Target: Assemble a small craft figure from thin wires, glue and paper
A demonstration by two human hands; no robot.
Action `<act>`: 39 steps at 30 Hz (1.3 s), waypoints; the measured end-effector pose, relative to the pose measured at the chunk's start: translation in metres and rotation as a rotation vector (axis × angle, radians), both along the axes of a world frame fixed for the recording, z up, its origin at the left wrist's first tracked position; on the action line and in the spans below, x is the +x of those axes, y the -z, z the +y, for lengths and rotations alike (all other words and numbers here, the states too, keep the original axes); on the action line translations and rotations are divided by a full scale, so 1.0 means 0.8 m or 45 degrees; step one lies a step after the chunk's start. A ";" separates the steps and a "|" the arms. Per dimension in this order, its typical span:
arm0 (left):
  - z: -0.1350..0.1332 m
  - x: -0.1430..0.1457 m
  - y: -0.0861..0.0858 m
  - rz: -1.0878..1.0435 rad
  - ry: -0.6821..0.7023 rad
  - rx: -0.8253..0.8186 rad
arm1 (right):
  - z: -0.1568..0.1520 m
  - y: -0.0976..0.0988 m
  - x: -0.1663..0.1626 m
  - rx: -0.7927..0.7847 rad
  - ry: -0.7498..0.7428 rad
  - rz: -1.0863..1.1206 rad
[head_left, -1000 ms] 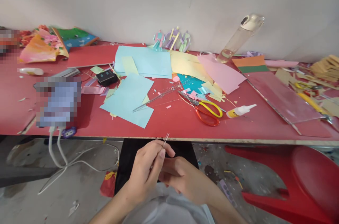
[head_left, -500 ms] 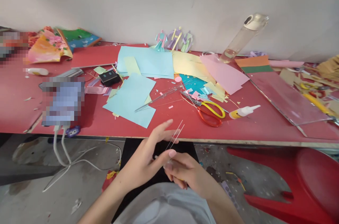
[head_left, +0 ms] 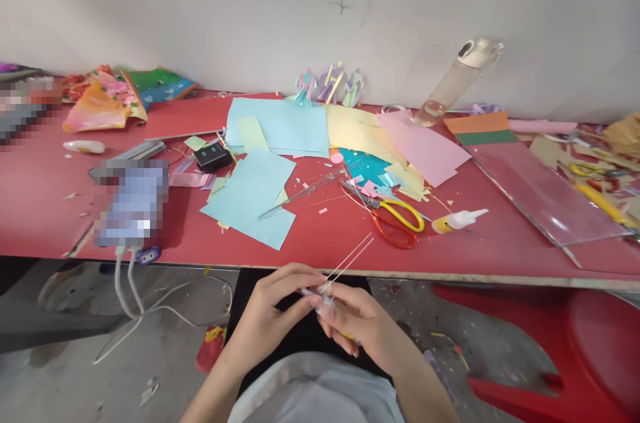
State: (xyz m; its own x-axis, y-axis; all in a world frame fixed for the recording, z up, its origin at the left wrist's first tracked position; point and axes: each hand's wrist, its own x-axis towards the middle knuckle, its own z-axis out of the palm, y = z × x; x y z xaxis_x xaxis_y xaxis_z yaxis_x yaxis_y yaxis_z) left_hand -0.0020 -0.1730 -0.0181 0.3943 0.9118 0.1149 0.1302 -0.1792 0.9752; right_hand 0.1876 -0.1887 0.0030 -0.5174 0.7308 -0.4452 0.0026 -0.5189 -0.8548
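Note:
Two thin pale wires (head_left: 349, 264) stick up and to the right from between my hands, in front of the table edge. My right hand (head_left: 350, 313) is closed round their lower ends, with something whitish and a bit of yellow partly showing among its fingers. Against it, my left hand (head_left: 285, 303) has its thumb and fingertips brought together at a small pale piece near the base of the wires. The fingers hide what that piece is. Beyond lie scissors (head_left: 400, 215) with one yellow and one red handle, and a white glue bottle (head_left: 460, 220) on its side.
Coloured paper sheets (head_left: 260, 189), scraps and a bundle of long thin wires (head_left: 300, 195) lie on the red table (head_left: 320, 253). Small paper figures (head_left: 330, 84) and a clear bottle (head_left: 447, 86) lean at the wall. A cabled phone (head_left: 135, 203) is left, a red stool (head_left: 600, 343) right.
My left hand has gone from open, fingers spread, to closed against my right hand at the wires' base. The wires now tilt further right. The view has shifted slightly.

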 end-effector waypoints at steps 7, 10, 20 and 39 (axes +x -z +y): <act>0.025 0.002 -0.017 -0.070 -0.140 0.040 | 0.030 -0.025 -0.002 0.134 0.021 -0.081; 0.038 0.002 -0.028 -0.112 -0.154 0.023 | 0.045 -0.043 -0.003 0.132 -0.016 -0.109; 0.116 0.012 -0.056 -0.288 -0.078 -0.083 | 0.101 -0.070 0.000 0.323 0.079 -0.205; 0.299 -0.005 -0.140 -0.126 0.473 0.179 | 0.218 -0.080 -0.018 0.700 0.338 -0.075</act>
